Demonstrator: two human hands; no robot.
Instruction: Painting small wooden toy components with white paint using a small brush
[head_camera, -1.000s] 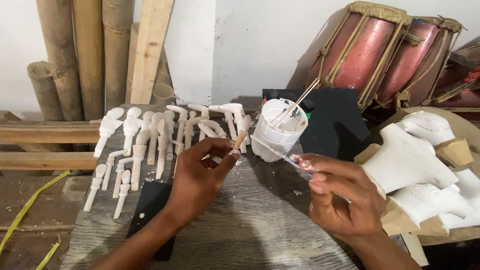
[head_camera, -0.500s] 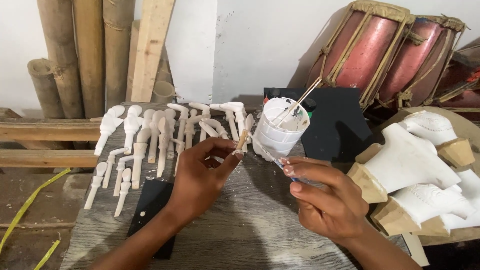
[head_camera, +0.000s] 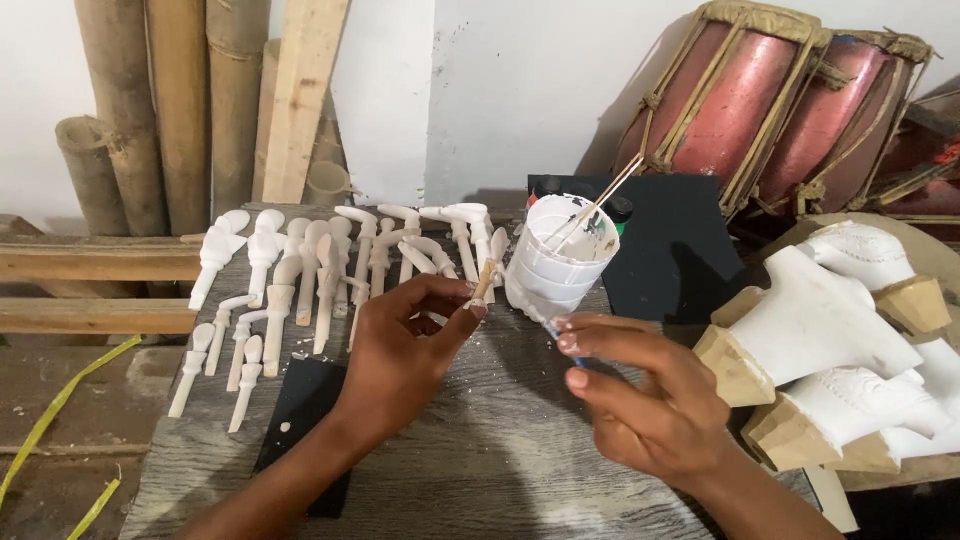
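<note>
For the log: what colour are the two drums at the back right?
Reddish-pink drums with tan rope lacing, seen in the head view.

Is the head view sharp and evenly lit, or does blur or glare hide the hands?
Head view: soft, even light, no glare; left hand with its small wooden piece is sharp, right hand slightly soft at the fingertips; white pieces nearly wash out.

small wooden peg (head_camera: 484, 279): tan, tilted upright, pinched; thin brush (head_camera: 553, 328): slanting beside white cup (head_camera: 556, 262)
</note>
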